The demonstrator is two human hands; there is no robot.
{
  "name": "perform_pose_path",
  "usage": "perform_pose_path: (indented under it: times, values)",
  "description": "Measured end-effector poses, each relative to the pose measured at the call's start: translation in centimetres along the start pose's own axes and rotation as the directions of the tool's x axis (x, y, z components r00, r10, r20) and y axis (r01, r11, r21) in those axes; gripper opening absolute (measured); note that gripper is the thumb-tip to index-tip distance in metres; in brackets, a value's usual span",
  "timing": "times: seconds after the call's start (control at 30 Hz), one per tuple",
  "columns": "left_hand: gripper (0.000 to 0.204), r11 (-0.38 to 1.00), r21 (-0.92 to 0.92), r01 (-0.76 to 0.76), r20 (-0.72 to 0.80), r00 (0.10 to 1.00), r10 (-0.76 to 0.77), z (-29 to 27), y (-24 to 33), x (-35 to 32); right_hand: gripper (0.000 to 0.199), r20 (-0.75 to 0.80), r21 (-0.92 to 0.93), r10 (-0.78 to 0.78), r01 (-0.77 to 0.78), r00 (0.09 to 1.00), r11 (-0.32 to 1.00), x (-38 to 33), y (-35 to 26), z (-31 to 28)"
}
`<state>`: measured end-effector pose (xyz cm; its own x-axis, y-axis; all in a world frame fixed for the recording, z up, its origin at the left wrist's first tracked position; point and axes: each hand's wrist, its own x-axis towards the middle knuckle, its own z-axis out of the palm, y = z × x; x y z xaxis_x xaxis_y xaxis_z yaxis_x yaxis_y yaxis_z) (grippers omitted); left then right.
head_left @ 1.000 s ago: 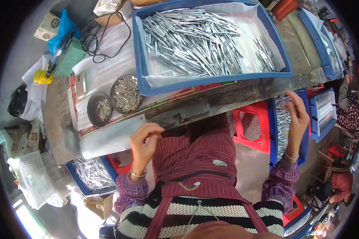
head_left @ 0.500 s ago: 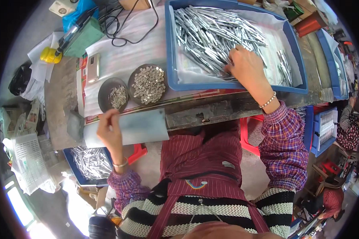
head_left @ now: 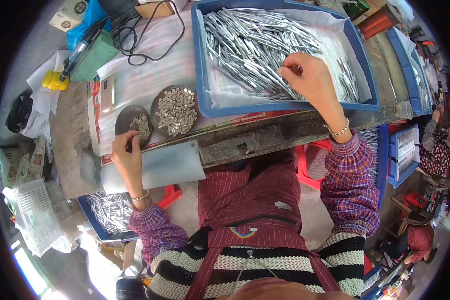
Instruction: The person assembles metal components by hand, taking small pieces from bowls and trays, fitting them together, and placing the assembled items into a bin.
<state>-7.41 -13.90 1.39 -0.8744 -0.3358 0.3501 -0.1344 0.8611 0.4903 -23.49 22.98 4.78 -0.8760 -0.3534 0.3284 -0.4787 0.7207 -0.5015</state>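
Over the blue tray my right hand has thumb and index finger pinched together. It hovers at the heap of thin silvery metal strips; whatever its fingertips hold is too small to tell. My left hand is at the near edge of a small dark dish holding tiny metal parts. Its thumb and fingers curl toward each other, and anything between them is hidden. Beside that dish, a larger dark dish carries many small round metal pieces.
A grey-white sheet overhangs the worn wooden table edge. A small scale-like box, a green block and a black cable lie farther back. Below left stands another tray of metal strips; red stools are under the table.
My right hand has lifted from the near side of the strip heap. My left hand has shifted slightly left and turned toward the small dish. The whole view has moved a little.
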Motion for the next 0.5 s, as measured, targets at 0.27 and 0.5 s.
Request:
perform_pose_path:
  times: [0.27, 0.5]
  values:
    - [0.011, 0.994, -0.101, 0.034, -0.077, 0.996, -0.042, 0.5, -0.7, -0.2, 0.013, 0.222, 0.816, 0.378, -0.383, 0.899, 0.433, -5.2, -3.1, -5.9]
    - [0.011, 0.994, -0.095, -0.053, -0.018, 0.999, 0.051, 1.0, -0.4, 0.1, 0.010, 0.523, 0.842, 0.390, -0.530, 0.758, -0.099, -12.7, -4.3, -1.7]
